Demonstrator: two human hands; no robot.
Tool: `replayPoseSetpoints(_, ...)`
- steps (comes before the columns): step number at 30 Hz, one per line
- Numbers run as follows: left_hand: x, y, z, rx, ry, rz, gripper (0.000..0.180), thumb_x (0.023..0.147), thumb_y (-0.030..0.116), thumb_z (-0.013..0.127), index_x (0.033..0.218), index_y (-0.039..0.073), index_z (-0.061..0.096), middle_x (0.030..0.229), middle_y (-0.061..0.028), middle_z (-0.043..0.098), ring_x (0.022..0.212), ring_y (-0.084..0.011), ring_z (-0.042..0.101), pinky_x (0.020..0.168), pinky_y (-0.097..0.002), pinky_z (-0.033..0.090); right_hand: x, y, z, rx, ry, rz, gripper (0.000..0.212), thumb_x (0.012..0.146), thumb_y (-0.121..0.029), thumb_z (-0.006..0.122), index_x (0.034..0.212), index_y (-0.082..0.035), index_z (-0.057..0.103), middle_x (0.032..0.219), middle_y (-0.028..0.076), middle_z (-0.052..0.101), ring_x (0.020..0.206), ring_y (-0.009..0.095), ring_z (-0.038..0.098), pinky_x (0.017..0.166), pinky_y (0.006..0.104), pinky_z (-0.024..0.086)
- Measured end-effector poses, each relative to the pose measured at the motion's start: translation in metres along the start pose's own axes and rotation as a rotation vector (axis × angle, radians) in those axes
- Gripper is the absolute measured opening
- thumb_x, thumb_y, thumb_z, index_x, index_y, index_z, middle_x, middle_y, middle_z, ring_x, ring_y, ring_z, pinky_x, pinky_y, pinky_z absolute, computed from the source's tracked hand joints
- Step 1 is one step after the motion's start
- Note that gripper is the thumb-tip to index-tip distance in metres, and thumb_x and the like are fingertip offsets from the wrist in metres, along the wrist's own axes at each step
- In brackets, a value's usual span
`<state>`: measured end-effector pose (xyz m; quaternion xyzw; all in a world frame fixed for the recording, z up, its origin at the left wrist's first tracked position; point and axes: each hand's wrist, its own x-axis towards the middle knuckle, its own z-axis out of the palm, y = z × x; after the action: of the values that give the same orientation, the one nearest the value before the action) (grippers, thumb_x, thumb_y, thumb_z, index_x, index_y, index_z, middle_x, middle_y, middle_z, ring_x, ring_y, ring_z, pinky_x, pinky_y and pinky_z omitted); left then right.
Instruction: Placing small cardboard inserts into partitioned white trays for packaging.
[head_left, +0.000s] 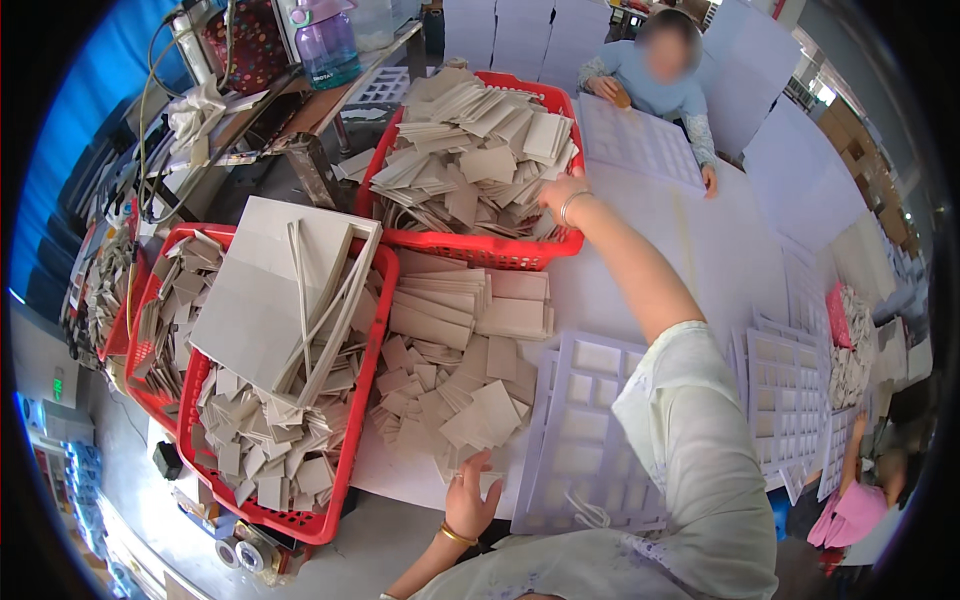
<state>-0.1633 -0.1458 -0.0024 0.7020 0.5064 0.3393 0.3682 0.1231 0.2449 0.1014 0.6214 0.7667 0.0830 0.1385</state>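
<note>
My right arm stretches forward to the far red plastic basket (470, 245), which is heaped with flat grey cardboard pieces (490, 165). My right hand (566, 196) is closed over its right rim near the front corner; the fingertips are partly hidden. Close to my body, my left hand (468, 500) is held with thumb and fingers apart and nothing in it. Just beyond its fingertips lies a loose spread of cardboard rectangles (484, 415) on the white table (640, 275). Neater stacks of cardboard strips (435, 305) sit between that spread and the far basket.
At left, another red basket (345, 480) holds small cardboard pieces, with large grey sheets (270, 290) laid on top. White compartmented frames (590, 420) lie under my right arm; more frames (785, 390) stand at right. Across the table a person (655, 85) handles a white panel (640, 145).
</note>
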Motion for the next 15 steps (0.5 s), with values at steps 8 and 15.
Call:
replayPoseSetpoints(8, 0.001, -0.011, 0.007, -0.029, -0.042, -0.037, 0.052, 0.073, 0.005, 0.066, 0.120, 0.004, 0.045, 0.108, -0.0117, 0.057, 0.089, -0.0260, 0.061, 0.074, -0.0378, 0.048, 0.016, -0.009, 0.013, -0.172, -0.161, -0.112, 0.023, 0.079, -0.012, 0.057, 0.098, -0.014, 0.069, 0.102, 0.009, 0.066, 0.100, 0.020, 0.060, 0.095, 0.0457, 0.035)
replayPoseSetpoints(15, 0.011, -0.008, 0.009, -0.035, -0.062, -0.019, 0.051, 0.074, 0.006, 0.065, 0.121, 0.005, 0.045, 0.107, -0.0109, 0.058, 0.089, -0.0266, 0.061, 0.072, -0.0384, 0.048, 0.007, 0.018, 0.018, 0.529, 0.473, -0.144, 0.018, 0.080, -0.013, 0.063, 0.098, -0.011, 0.065, 0.085, 0.010, 0.065, 0.084, 0.024, 0.063, 0.071, 0.0356, 0.047)
